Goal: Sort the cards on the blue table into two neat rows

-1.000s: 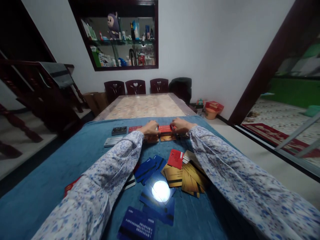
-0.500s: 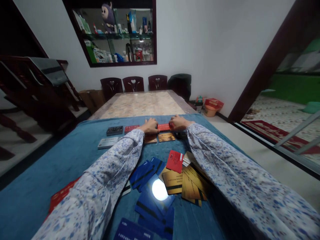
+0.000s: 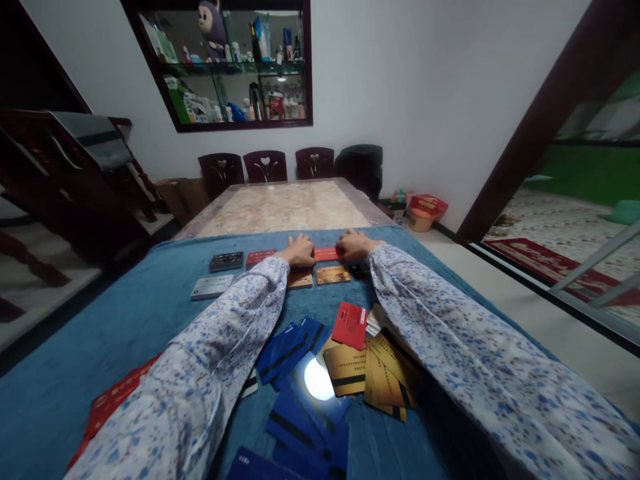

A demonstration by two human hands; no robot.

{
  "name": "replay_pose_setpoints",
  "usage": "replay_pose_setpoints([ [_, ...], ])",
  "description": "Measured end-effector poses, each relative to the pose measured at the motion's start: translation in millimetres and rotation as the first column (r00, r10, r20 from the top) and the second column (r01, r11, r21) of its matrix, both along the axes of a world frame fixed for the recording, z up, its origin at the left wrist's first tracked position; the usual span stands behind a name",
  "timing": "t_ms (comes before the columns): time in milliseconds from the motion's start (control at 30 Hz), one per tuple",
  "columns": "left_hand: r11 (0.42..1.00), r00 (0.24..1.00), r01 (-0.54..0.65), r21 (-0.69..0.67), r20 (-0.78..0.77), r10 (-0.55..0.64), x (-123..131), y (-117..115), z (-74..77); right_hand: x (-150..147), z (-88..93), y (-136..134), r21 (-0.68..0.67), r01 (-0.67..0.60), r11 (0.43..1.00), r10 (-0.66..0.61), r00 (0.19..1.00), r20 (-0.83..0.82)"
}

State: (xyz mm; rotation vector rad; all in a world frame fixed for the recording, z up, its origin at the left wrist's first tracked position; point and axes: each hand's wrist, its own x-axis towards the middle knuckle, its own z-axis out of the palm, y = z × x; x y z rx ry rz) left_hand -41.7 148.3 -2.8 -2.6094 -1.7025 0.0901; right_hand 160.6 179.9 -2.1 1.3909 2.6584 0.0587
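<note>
A stack of red cards (image 3: 327, 254) lies between my two hands in the back row on the blue cloth. My left hand (image 3: 299, 252) touches its left end, fingers bent. At its right end are the curled fingers of my right hand (image 3: 351, 245). Just in front sit gold cards (image 3: 333, 275) and an orange-brown stack (image 3: 301, 279), partly under my left hand. Farther left are a black stack (image 3: 227, 261), another red stack (image 3: 261, 258) and a silver-white stack (image 3: 212, 287). A dark stack (image 3: 360, 270) is partly hidden by my right hand.
Loose blue cards (image 3: 300, 407), gold cards (image 3: 346, 368) and a red card (image 3: 350, 325) lie scattered between my forearms. Red packets (image 3: 117, 397) are by my left sleeve. Chairs (image 3: 265, 166) stand beyond the table (image 3: 295, 203).
The view has shifted slightly, moving the near cards a little lower in the picture. Both hands stay at the ends of the red stack.
</note>
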Motion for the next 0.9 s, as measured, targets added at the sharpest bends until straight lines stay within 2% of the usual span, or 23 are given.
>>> replay_pose_setpoints([
  [233, 1.0, 1.0, 0.003, -0.005, 0.004, -0.003, -0.7, 2.0, 0.5, -3.1, 2.5, -3.9, 0.01, 0.006, 1.0, -0.006, 1.0, 0.019],
  [500, 1.0, 1.0, 0.019, -0.025, -0.011, -0.019, 1.9, 0.4, 1.9, -4.7, 0.0, 3.3, -0.018, 0.042, 0.999, -0.041, 0.999, 0.03],
  [900, 0.999, 0.998, -0.04, -0.036, -0.041, 0.038, 9.7, -0.5, 5.1, -12.4, 3.7, 1.8, 0.0, 0.04, 0.999, -0.04, 0.997, 0.062],
])
